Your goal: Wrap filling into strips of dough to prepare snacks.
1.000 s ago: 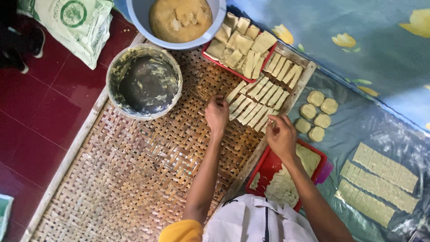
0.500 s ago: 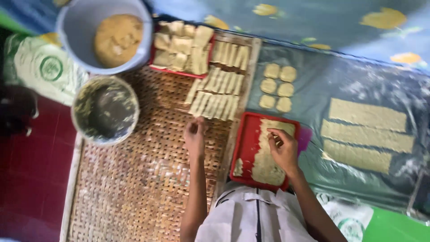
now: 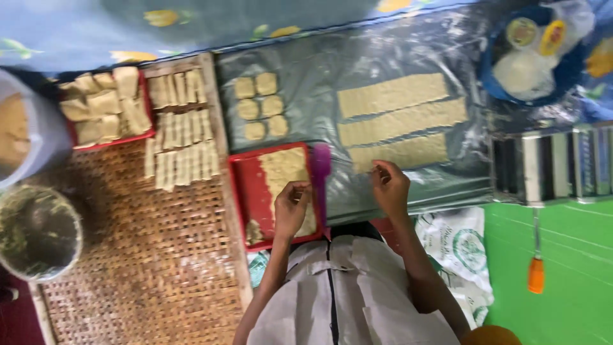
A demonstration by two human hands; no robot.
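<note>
My left hand [image 3: 290, 206] lies with curled fingers on the near right edge of a pale dough sheet [image 3: 281, 169] in a red tray [image 3: 241, 191]. A purple scraper [image 3: 320, 172] rests beside the tray. My right hand [image 3: 389, 185] pinches the near left end of the closest dough strip [image 3: 408, 152] on a clear plastic sheet [image 3: 447, 185]. Two longer dough strips [image 3: 402, 121] lie beyond it. Several small dough squares [image 3: 258, 105] sit past the tray.
A woven mat [image 3: 147, 255] on the left carries rows of cut dough sticks [image 3: 182, 147] and a second red tray [image 3: 102, 108] of folded pieces. A dark-lined bowl [image 3: 38, 233] and a bucket [image 3: 19, 134] stand at the far left. On the right are a metal roller machine [image 3: 555, 166], an orange handle [image 3: 535, 275] and a blue flour bowl [image 3: 530, 57].
The view has swung right. My left hand left the woven mat for the red tray's dough. My right hand went from the tray to the nearest dough strip.
</note>
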